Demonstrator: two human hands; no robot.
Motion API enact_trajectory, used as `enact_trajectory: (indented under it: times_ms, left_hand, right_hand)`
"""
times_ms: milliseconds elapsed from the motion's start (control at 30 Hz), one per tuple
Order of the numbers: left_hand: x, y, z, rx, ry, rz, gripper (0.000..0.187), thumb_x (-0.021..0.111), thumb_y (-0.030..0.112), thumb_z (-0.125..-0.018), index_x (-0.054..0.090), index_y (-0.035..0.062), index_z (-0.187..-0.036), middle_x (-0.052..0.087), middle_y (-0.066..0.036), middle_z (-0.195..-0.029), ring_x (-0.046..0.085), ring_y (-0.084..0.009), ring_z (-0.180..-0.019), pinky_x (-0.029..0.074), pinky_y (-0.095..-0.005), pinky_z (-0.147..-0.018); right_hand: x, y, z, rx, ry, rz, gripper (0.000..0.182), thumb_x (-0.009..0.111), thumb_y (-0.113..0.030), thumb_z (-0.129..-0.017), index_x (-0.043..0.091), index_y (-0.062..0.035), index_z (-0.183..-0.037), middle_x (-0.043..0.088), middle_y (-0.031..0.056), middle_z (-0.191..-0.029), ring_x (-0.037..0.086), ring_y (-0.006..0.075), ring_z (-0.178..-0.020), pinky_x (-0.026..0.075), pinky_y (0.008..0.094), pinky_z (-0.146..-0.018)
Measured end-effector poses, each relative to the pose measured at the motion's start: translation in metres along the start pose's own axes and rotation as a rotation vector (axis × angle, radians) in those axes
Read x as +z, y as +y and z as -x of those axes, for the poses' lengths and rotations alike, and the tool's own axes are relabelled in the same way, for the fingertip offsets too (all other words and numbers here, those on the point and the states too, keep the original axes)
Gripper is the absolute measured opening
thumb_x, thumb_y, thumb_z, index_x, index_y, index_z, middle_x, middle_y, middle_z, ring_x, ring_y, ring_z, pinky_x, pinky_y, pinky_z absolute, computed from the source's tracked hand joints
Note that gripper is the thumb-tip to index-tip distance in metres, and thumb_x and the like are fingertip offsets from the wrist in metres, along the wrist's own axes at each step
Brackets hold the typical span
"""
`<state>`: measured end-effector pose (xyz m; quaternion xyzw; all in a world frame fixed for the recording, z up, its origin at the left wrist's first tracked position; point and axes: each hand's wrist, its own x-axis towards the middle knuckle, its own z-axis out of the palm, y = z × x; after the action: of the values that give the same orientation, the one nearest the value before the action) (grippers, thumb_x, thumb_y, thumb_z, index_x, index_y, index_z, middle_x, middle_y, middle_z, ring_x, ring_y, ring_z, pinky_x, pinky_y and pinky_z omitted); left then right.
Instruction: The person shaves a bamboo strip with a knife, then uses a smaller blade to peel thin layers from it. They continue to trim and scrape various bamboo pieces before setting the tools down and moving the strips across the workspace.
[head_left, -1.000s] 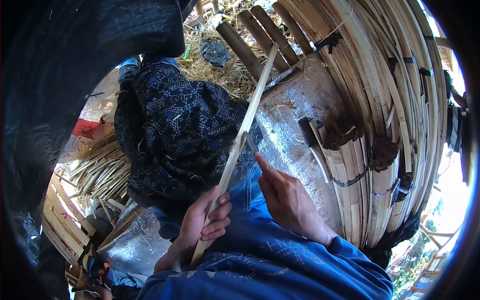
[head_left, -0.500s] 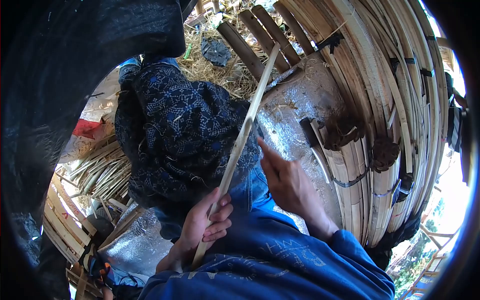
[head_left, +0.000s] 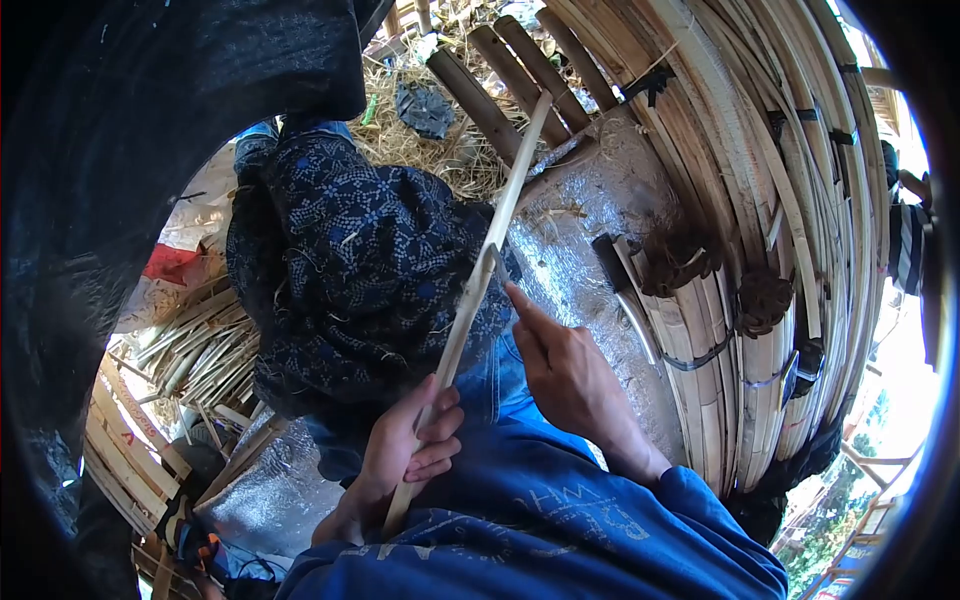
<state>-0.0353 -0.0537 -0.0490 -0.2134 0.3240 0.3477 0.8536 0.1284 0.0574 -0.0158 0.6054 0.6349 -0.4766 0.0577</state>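
My left hand is wrapped round the lower part of a long pale bamboo strip, which slants up and away from my body. The strip's far end reaches toward brown bamboo slats. My right hand is closed on a knife, its index finger stretched along the back of the blade. That blade meets the strip's right edge about midway along; the knife's handle is hidden in my palm. Under the strip, a dark blue patterned cloth covers my legs.
Tied bundles of bamboo strips curve along the right. A dark-handled blade lies beside shorter bundled pieces. Split sticks are piled at left. Brown bamboo slats and straw litter are beyond the cloth.
My right hand and the knife have shifted slightly left and down along the strip, bringing the blade against its edge. My left hand keeps its grip in nearly the same place.
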Motion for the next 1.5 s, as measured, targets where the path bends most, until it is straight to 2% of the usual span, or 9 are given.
enact_trajectory:
  times_ms: [67,200,300,733,867,1067,1200,1267,1500]
  left_hand:
    - [0.0,-0.002,0.001,-0.006,-0.002,-0.029,0.035,0.038,0.047,-0.096,0.039,0.0135,-0.087,0.026,0.007,-0.056,0.02,-0.0018,-0.034,0.017,-0.0151,-0.029]
    - [-0.001,-0.001,-0.002,0.016,0.014,0.042,0.033,0.035,0.043,-0.098,0.038,0.0122,-0.084,0.026,0.007,-0.054,0.022,-0.0014,-0.031,0.019,-0.0147,-0.026]
    - [0.001,-0.001,0.002,0.015,0.02,0.008,0.033,0.035,0.043,-0.097,0.038,0.0123,-0.085,0.026,0.007,-0.054,0.021,-0.0012,-0.031,0.018,-0.0148,-0.026]
    - [-0.002,0.002,0.004,0.01,-0.021,0.032,0.034,0.031,0.043,-0.098,0.036,0.0129,-0.084,0.026,0.007,-0.055,0.02,-0.001,-0.032,0.017,-0.0147,-0.026]
    - [-0.002,0.003,0.003,0.007,-0.032,0.075,0.034,0.03,0.042,-0.099,0.036,0.0127,-0.084,0.026,0.007,-0.054,0.019,-0.0008,-0.031,0.018,-0.0146,-0.026]
    - [-0.005,0.007,0.003,0.008,-0.072,0.017,0.034,0.034,0.047,-0.097,0.037,0.0146,-0.085,0.025,0.007,-0.055,0.018,-0.0014,-0.035,0.016,-0.0146,-0.029]
    - [-0.004,0.004,0.005,0.02,-0.088,0.013,0.034,0.034,0.046,-0.097,0.037,0.0145,-0.085,0.025,0.007,-0.055,0.019,-0.0015,-0.035,0.016,-0.0147,-0.029]
    - [-0.004,0.003,0.004,0.013,-0.09,0.02,0.034,0.034,0.046,-0.097,0.037,0.0145,-0.085,0.025,0.007,-0.056,0.019,-0.0015,-0.035,0.017,-0.0147,-0.029]
    - [-0.004,0.004,0.003,-0.003,-0.099,0.057,0.033,0.035,0.046,-0.097,0.037,0.0142,-0.085,0.025,0.007,-0.055,0.019,-0.0019,-0.035,0.017,-0.0146,-0.029]
  right_hand:
    - [-0.005,-0.004,0.004,0.091,-0.11,0.006,0.042,0.041,-0.02,-0.093,0.043,-0.0049,-0.132,0.058,0.0279,-0.064,0.061,0.0432,-0.064,0.046,0.0514,-0.065]
    - [0.015,0.003,-0.006,0.04,-0.07,0.05,0.043,0.04,-0.02,-0.093,0.04,-0.0051,-0.134,0.058,0.0281,-0.064,0.06,0.0435,-0.064,0.046,0.0515,-0.065]
    - [0.029,0.012,0.002,-0.115,0.096,0.066,0.041,0.046,-0.014,-0.092,0.043,-0.0004,-0.131,0.05,0.0199,-0.05,0.054,0.0332,-0.041,0.043,0.0426,-0.046]
    - [0.036,0.053,-0.009,-0.028,0.019,-0.282,0.045,0.048,-0.008,-0.091,0.042,-0.0101,-0.135,0.06,0.017,-0.065,0.063,0.029,-0.057,0.047,0.0397,-0.058]
    - [0.052,0.064,-0.007,-0.372,0.006,-0.189,0.042,0.049,-0.006,-0.089,0.048,-0.011,-0.131,0.059,0.0129,-0.064,0.062,0.023,-0.055,0.046,0.0341,-0.052]
    - [0.063,0.09,-0.047,-0.687,0.267,-0.139,0.033,0.052,-0.005,-0.086,0.056,-0.007,-0.119,0.059,0.0126,-0.064,0.062,0.0238,-0.054,0.045,0.0375,-0.045]
    - [0.052,0.068,-0.044,-0.506,0.281,-0.227,0.021,0.045,-0.021,-0.093,0.058,-0.0055,-0.101,0.057,0.013,-0.063,0.059,0.0292,-0.052,0.044,0.0397,-0.049]
    - [0.051,0.068,-0.054,-0.308,0.352,-0.333,0.037,0.039,-0.036,-0.096,0.051,-0.0044,-0.08,0.054,0.0161,-0.059,0.054,0.0355,-0.051,0.041,0.0421,-0.053]
    - [0.048,0.072,-0.07,-0.36,0.069,-0.066,0.039,0.04,-0.037,-0.095,0.047,-0.0029,-0.076,0.046,0.0181,-0.052,0.053,0.0376,-0.051,0.041,0.0436,-0.051]
